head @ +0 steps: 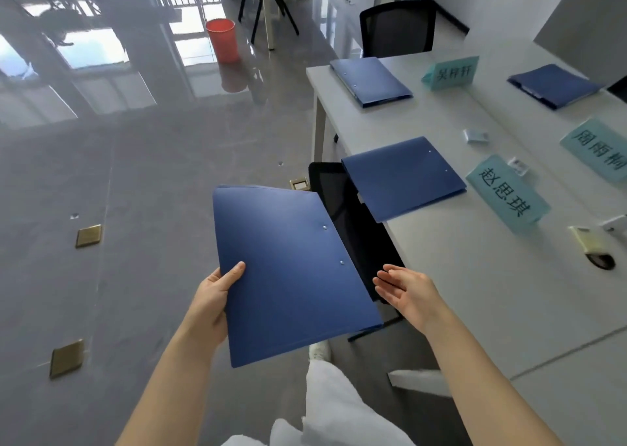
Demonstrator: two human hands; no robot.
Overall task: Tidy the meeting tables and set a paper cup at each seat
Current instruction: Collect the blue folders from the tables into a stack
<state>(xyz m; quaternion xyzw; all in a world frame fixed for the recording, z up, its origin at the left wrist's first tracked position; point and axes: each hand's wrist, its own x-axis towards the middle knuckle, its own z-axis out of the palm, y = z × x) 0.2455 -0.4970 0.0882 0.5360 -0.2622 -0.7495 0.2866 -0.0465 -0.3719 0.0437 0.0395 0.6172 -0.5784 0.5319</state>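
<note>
Glossy grey floor (135,174) seen at left, white meeting table (475,276) at right. Blue folder (291,276) held in air off table's near-left edge, gripped at its left edge by left hand (213,299), thumb laid on cover. Right hand (407,293) kept open, fingers relaxed, just beside folder's right edge; contact could not be told. Second folder (403,177) laid overhanging table's left edge above black chair (349,228). Two more folders lay toward far end. Teal name cards stood along table. No paper cup seen.
</note>
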